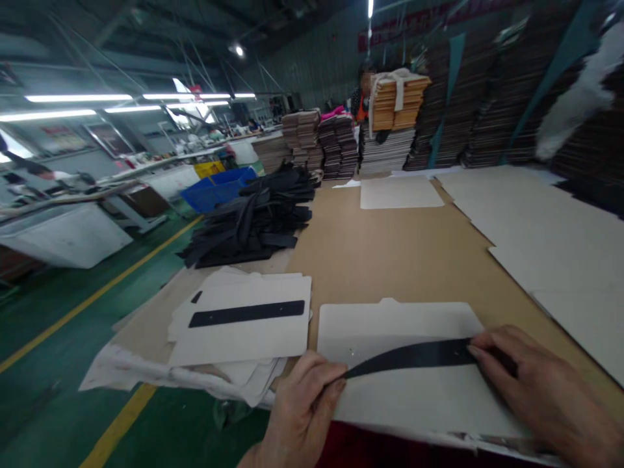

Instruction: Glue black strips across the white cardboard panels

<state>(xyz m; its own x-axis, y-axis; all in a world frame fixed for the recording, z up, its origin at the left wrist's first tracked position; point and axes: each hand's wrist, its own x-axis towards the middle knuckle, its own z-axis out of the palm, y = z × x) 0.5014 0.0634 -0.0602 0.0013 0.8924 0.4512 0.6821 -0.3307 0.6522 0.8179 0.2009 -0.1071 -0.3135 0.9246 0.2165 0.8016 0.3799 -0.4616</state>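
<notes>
A black strip (414,355) is stretched between my two hands, bowed slightly, over a white panel (390,318) at the table's near edge. My left hand (307,406) pinches the strip's left end between thumb and fingers. At the other end, my right hand (531,377) is closed on the strip near a small hole. Whether the strip's middle touches the panel, I cannot tell. To the left lies a stack of white panels (244,348); its top sheet bears another black strip (246,313) and a small black piece (196,297).
A heap of black strips (253,221) lies at the table's left, with a blue crate (219,187) behind. Another white panel (400,193) lies farther back on the brown tabletop (390,253). Overlapping pale sheets (546,227) cover the right side. Tall stacks (341,143) stand behind; a person (361,97) is beyond.
</notes>
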